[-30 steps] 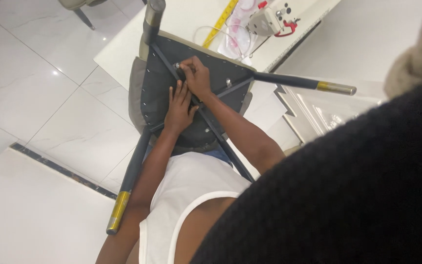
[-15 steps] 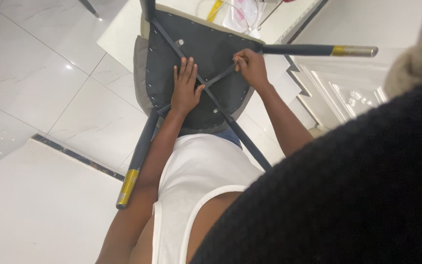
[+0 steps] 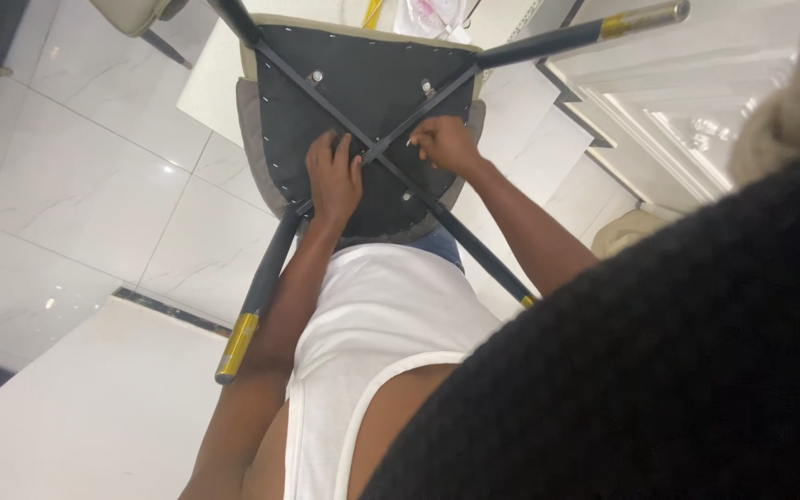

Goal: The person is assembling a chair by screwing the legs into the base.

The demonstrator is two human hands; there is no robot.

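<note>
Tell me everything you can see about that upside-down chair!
The chair is turned over, its dark underside facing up, edged with small pale staples and a grey padded rim. Thin black metal legs cross in an X at the middle, each ending in a gold tip. It rests against the person's lap, above the white tiled floor. The left hand lies flat near the crossing; the right hand grips by a strut.

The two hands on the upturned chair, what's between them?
In the head view, the crossing point of the dark metal leg braces lies between the left hand and the right hand, over the chair's black underside.
</note>
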